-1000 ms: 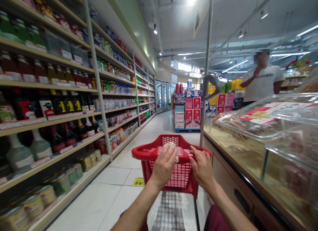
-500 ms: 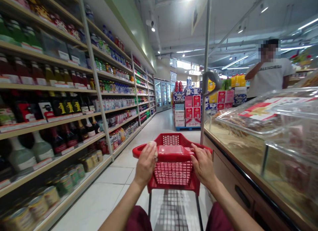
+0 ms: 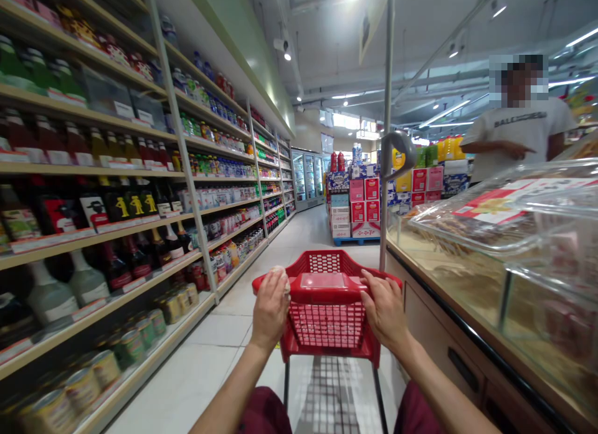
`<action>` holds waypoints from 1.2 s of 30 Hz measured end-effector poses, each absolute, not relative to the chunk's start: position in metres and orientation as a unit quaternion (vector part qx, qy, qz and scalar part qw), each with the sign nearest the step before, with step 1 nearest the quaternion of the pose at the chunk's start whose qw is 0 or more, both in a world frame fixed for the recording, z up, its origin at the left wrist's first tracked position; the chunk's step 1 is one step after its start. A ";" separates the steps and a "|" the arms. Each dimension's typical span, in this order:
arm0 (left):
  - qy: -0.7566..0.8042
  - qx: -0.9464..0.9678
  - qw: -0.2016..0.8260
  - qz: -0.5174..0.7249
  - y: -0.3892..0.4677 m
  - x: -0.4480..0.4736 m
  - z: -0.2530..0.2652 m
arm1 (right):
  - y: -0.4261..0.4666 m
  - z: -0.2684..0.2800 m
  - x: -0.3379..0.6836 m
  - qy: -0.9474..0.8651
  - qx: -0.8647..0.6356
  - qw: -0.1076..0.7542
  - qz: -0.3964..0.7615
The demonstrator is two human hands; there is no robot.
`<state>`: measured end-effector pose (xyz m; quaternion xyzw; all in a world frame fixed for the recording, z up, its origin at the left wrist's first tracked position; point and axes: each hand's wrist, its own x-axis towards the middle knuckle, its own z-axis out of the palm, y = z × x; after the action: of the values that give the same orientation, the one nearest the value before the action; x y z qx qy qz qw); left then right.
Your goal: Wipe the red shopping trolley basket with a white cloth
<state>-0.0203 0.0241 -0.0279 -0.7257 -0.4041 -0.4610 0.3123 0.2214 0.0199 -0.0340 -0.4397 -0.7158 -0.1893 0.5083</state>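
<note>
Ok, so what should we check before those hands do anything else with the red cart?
1. Left hand on the pale cloth at the handle: ok.
2. Right hand touching the handle: ok.
3. Right hand's grip firm: cannot tell.
4. Red cart apart from the stacked boxes ahead: ok, floor shows between.
5. Cart's right side not touching the counter: cannot tell, they look close.
6. Other person out of the cart's way: ok, beyond the counter.
</note>
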 end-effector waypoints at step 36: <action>-0.388 -0.748 0.300 -0.448 0.022 0.019 -0.016 | 0.020 -0.036 0.222 -0.714 -0.443 0.510 -0.183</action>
<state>0.0190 0.0223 -0.0164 -0.7478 -0.3877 -0.4481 0.2996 0.2219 0.0198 -0.0356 -0.4435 -0.7139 -0.1834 0.5099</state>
